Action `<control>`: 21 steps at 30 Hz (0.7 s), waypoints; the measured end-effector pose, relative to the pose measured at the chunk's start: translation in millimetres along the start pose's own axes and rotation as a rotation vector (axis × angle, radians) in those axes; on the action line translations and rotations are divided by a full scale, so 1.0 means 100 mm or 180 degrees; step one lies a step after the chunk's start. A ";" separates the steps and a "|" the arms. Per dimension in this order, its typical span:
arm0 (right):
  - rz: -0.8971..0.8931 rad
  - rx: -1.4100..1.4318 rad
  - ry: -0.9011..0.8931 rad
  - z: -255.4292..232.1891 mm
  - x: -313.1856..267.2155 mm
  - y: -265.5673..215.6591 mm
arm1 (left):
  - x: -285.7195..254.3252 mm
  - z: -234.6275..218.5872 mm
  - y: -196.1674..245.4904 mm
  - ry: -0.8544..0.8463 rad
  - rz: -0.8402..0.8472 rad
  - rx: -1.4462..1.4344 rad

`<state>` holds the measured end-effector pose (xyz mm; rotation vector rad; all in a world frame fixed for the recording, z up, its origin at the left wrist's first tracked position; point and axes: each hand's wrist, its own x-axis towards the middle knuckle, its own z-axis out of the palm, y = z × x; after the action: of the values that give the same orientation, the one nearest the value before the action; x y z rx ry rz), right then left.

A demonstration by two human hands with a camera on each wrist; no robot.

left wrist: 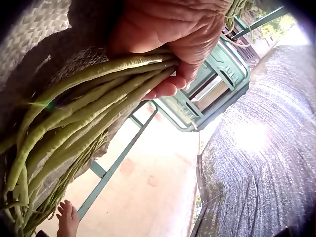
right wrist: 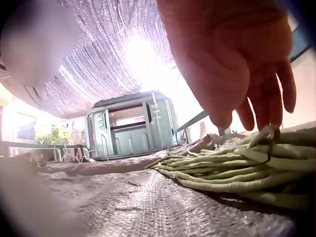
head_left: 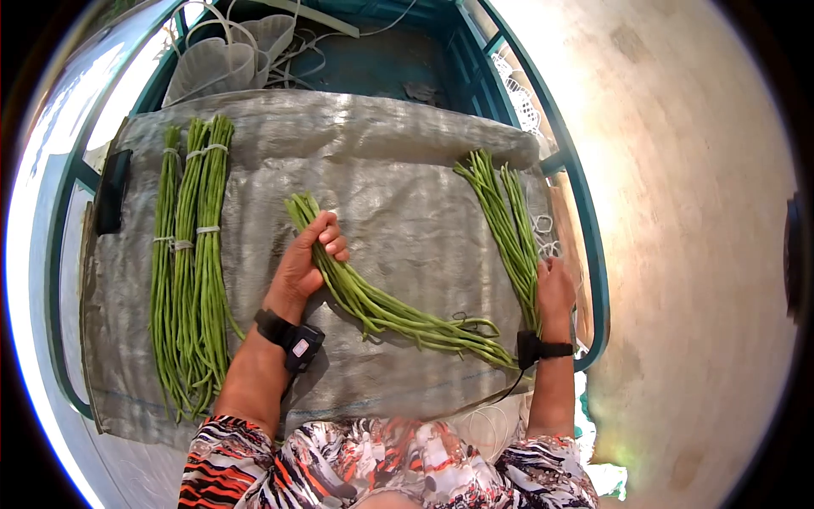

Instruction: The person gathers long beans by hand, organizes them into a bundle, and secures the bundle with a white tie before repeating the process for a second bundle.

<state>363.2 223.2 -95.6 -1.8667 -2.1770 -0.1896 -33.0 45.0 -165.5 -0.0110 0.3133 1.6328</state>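
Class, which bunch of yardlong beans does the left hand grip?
The middle bunch, slanting away from the left hand; the left bundles, tied with white bands, and the right bunch lie apart from that hand.

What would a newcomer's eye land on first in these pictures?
Probably the bright green bean bunch that the left hand grips over the middle of the grey sheet. Next, the tied bundles lying along the sheet's left side. Then the right hand, at the sheet's right side beside more beans and white ties.
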 end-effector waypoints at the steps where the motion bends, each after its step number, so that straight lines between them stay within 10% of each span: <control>1: 0.0215 0.0113 -0.0184 0.09 0.09 0.02 | 0.00 0.01 -0.01 0.0014 0.0015 0.0000; 4: 0.0182 0.0339 -0.0757 0.30 0.27 0.22 | 0.00 -0.05 -0.01 0.0055 0.0098 0.0088; 10: 0.0495 0.2638 0.0331 0.54 0.40 0.41 | -0.02 -0.03 -0.01 0.0404 0.0102 0.0149; 17: -0.0180 0.3889 -0.0066 -0.28 -0.37 -1.33 | -0.04 0.01 -0.01 0.0280 0.0060 0.0165; 21: -0.0412 0.4264 -0.1538 -0.10 -0.95 -1.85 | -0.02 0.06 0.00 0.0205 -0.0030 0.0348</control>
<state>195.3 100.5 -99.1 -0.9804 -1.7684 1.4320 -32.2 44.0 -159.6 0.0178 0.4511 1.6062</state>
